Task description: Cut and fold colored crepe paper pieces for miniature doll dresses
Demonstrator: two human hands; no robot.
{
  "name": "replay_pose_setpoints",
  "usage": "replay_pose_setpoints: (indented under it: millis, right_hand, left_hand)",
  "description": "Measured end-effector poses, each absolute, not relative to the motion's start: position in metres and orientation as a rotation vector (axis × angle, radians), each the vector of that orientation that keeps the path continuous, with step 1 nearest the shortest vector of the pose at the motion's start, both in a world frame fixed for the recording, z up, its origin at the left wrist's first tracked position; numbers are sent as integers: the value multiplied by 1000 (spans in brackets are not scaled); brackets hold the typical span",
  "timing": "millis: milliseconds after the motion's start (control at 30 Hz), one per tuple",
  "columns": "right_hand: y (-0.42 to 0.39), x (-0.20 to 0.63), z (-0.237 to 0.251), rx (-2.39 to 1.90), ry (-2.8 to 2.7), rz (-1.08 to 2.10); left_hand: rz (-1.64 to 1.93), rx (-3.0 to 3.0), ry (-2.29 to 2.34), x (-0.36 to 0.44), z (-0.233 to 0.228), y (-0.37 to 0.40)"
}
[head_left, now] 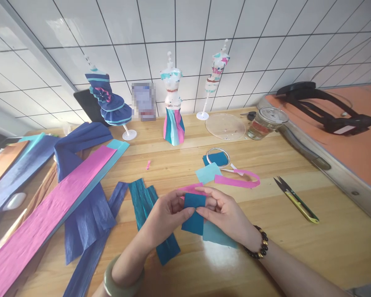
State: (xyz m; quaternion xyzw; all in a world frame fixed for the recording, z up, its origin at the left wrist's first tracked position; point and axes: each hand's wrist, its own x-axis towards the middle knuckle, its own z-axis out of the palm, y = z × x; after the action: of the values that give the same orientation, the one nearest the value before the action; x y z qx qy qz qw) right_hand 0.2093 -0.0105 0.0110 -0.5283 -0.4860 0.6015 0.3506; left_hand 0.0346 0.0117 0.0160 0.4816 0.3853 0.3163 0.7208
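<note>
Between my two hands is a small dark teal piece of crepe paper (pixel 194 199), pinched at its middle. My left hand (pixel 170 208) grips its left side, thumb in front and fingers behind. My right hand (pixel 222 208) holds the right side the same way, the thumb tips nearly meeting. Under my right hand lies a light blue paper piece (pixel 218 236). A pink strip (pixel 190 187) shows just behind my fingers. Beyond them are a light aqua square (pixel 208 172), a curled pink strip (pixel 238 180) and a roll of white tape (pixel 218 157) on dark teal paper.
Yellow-handled thread snips (pixel 297 200) lie at right. Three small dress forms stand at the back: one in a blue dress (pixel 109 99), one with a striped skirt (pixel 174 126), one bare-skirted (pixel 216 74). A lidded cup (pixel 266 123) is back right; long crepe strips (pixel 55 202) cover the left.
</note>
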Motion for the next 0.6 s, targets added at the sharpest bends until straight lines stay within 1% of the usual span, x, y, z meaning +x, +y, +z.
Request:
replay_pose_setpoints:
  millis: [133, 367, 600]
  right_hand:
    - [-10, 209, 11, -1369, -1261, 1498]
    - [-11, 208, 12, -1270, -1213, 1591]
    - [-10, 209, 10, -1379, -1301, 1460]
  left_hand:
    - [629, 1040, 878, 35, 15, 10]
    - [614, 1011, 903, 35, 11, 12]
    - [616, 1011, 925, 36, 10, 12]
